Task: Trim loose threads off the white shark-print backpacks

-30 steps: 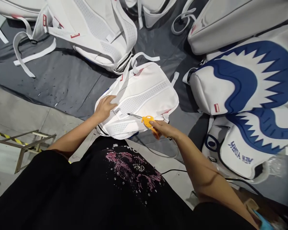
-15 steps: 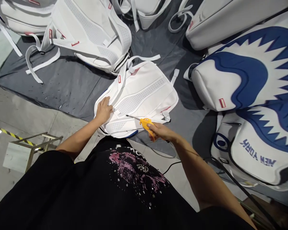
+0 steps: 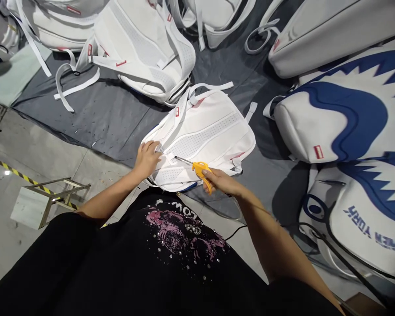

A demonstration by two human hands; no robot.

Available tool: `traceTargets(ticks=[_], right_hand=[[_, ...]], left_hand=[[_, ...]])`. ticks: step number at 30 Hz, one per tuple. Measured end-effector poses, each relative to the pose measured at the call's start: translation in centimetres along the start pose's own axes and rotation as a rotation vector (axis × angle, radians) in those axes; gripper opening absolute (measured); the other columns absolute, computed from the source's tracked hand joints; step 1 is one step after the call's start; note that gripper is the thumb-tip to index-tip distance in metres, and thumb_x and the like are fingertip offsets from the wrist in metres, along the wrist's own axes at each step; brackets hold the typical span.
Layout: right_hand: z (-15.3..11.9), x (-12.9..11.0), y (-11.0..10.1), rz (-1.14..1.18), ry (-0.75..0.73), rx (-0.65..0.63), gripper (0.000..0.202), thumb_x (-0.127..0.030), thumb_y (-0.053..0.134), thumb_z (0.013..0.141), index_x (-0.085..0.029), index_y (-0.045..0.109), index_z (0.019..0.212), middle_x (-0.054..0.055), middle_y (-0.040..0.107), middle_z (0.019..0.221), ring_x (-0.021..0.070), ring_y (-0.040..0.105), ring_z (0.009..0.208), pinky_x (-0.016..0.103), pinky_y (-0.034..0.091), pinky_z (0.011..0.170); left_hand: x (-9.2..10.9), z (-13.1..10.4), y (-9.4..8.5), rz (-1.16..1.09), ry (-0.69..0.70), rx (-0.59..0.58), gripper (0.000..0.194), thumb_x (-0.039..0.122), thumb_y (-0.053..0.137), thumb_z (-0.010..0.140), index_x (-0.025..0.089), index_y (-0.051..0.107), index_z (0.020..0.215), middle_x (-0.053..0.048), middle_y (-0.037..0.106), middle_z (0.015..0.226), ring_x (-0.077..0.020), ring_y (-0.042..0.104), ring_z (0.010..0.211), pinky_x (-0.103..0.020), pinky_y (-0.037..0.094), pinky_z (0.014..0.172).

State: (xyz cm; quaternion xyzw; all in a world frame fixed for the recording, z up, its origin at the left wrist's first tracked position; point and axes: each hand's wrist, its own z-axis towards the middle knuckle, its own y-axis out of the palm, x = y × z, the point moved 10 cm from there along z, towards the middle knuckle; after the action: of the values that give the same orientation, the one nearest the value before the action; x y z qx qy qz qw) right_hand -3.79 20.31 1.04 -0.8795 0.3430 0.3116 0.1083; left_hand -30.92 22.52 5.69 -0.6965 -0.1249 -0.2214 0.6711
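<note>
A small white backpack (image 3: 213, 145) lies with its strap side up at the table's near edge. My left hand (image 3: 147, 159) rests on its left end, fingers bent against the white fabric near the strap base; whether they pinch anything is hidden. My right hand (image 3: 217, 181) is wrapped round a yellow air blow gun (image 3: 201, 170). The gun's thin metal nozzle points left, its tip over the backpack close to my left fingers. A white strap (image 3: 177, 116) with a red label runs up from my left hand.
Larger white backpacks (image 3: 145, 48) lie at the back on the dark table cover (image 3: 108, 118). Blue-and-white shark-pattern bags (image 3: 362, 109) stand at the right. A wooden stool (image 3: 31, 208) is on the floor at left. A black cable runs at lower right.
The view has shifted, moving the table and bags rightward in the picture. My left fingers have moved slightly along the backpack, nearer the nozzle tip. My right hand still grips the yellow gun.
</note>
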Motion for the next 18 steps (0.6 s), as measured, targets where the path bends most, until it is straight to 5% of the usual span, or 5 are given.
traceTargets(ticks=[3, 8, 14, 18], right_hand=[[0.1, 0.3, 0.4, 0.007, 0.012, 0.025, 0.042, -0.066, 0.048, 0.095, -0.024, 0.049, 0.097, -0.001, 0.066, 0.070, 0.0180, 0.066, 0.061, 0.031, 0.053, 0.061], [-0.1, 1.8, 1.0, 0.053, -0.025, 0.055, 0.049, -0.072, 0.050, 0.091, -0.023, 0.047, 0.090, 0.000, 0.065, 0.065, 0.0160, 0.063, 0.055, 0.028, 0.050, 0.054], [-0.9, 2.5, 0.9, 0.151, -0.039, 0.095, 0.055, -0.076, 0.055, 0.085, -0.022, 0.049, 0.092, 0.000, 0.064, 0.066, 0.0157, 0.062, 0.057, 0.027, 0.051, 0.056], [-1.3, 1.9, 0.4, 0.154, -0.065, 0.110, 0.053, -0.071, 0.051, 0.090, -0.022, 0.053, 0.111, -0.001, 0.064, 0.066, 0.0173, 0.062, 0.058, 0.029, 0.053, 0.058]], left_hand=[[0.6, 3.6, 3.3, -0.023, 0.030, -0.079, 0.015, 0.005, 0.070, 0.080, 0.020, 0.073, 0.084, -0.010, 0.052, 0.151, -0.0365, 0.033, 0.150, -0.062, 0.009, 0.126], [-0.3, 5.4, 5.4, 0.018, 0.151, -0.167, 0.015, 0.008, 0.067, 0.083, 0.020, 0.069, 0.074, -0.005, 0.051, 0.153, -0.0336, 0.029, 0.152, -0.062, 0.007, 0.127], [0.1, 5.2, 4.6, 0.006, 0.143, -0.151, 0.012, 0.011, 0.063, 0.084, 0.019, 0.067, 0.076, -0.011, 0.053, 0.150, -0.0335, 0.033, 0.150, -0.059, 0.019, 0.124], [0.6, 5.2, 1.5, -0.105, 0.079, -0.017, 0.008, 0.017, 0.063, 0.086, 0.020, 0.061, 0.078, -0.010, 0.061, 0.140, -0.0295, 0.044, 0.142, -0.050, 0.033, 0.118]])
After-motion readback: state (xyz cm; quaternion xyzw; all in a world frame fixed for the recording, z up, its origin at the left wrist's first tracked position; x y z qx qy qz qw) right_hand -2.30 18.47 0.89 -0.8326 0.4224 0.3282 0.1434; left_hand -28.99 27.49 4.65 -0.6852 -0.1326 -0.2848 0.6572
